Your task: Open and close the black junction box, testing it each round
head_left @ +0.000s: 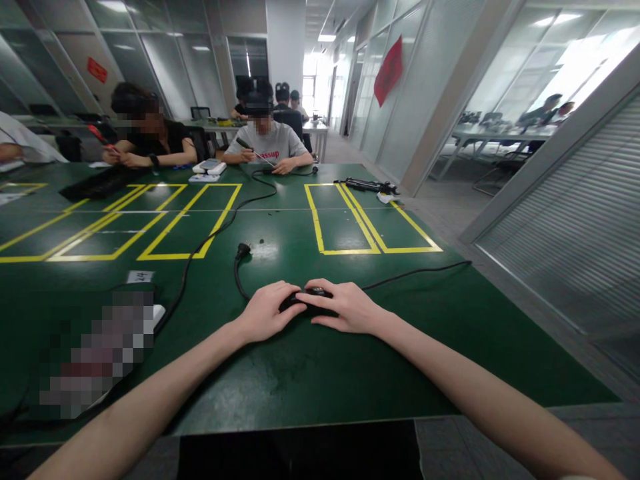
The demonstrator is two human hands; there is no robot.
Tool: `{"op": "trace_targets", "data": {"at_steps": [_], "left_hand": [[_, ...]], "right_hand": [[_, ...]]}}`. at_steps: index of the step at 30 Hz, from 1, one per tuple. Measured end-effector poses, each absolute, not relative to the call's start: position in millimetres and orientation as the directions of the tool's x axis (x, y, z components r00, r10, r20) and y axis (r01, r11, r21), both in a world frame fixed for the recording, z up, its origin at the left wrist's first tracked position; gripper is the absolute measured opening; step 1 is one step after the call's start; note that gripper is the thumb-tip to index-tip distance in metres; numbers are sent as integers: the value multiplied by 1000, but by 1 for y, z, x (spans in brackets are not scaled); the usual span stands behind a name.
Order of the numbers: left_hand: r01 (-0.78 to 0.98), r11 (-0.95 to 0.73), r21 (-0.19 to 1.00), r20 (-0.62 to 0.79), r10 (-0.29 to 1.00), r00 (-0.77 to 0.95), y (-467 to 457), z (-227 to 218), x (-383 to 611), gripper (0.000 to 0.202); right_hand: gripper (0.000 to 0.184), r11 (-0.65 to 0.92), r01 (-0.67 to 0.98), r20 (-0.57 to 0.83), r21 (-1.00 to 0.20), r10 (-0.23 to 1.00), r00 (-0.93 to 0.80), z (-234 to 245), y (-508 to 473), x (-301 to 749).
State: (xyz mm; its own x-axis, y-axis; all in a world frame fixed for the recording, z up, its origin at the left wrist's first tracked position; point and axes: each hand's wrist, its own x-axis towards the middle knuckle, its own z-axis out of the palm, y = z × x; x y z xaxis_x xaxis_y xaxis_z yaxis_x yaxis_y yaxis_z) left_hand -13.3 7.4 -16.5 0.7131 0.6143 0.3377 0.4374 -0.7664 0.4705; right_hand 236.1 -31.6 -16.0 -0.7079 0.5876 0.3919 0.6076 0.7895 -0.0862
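mid-frame, left hand [267, 310] pinches and right hand [353, 307], fingers parted, holds a black corded device [319, 291], likely light, stiff, best gripped mid-body.

The left hand [270, 310] and right hand [357, 308] are bare, with slender fingers [323, 303] and narrow wrists [236, 331]. The left forearm [150, 393] and right forearm [465, 380] are bare too, slim, smooth-lined and widening away from the hands. Black clothing [300, 460] shows at the lap, its details lost in shadow.
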Motion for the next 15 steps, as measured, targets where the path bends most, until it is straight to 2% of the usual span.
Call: {"op": "trace_targets", "data": {"at_steps": [4, 7, 9, 11, 15], "left_hand": [[426, -741, 520, 328, 633, 701, 9, -17, -14, 29], [398, -803, 444, 454, 584, 673, 11, -15, -15, 35], [392, -843, 368, 538, 537, 650, 13, -13, -18, 41], [395, -859, 324, 566, 511, 647, 15, -12, -21, 39], [369, -870, 328, 521, 492, 697, 16, -14, -23, 26]], "right_hand": [[48, 775, 631, 399, -21, 585, -706, -19, -32, 235], [50, 720, 691, 441, -61, 640, -629, -24, -26, 241], [48, 656, 740, 500, -146, 694, -517, -27, -17, 252], [44, 575, 768, 573, -282, 743, -345, -29, -5, 270], [43, 322, 766, 633, -556, 761, 139, -27, 20, 320]]}}
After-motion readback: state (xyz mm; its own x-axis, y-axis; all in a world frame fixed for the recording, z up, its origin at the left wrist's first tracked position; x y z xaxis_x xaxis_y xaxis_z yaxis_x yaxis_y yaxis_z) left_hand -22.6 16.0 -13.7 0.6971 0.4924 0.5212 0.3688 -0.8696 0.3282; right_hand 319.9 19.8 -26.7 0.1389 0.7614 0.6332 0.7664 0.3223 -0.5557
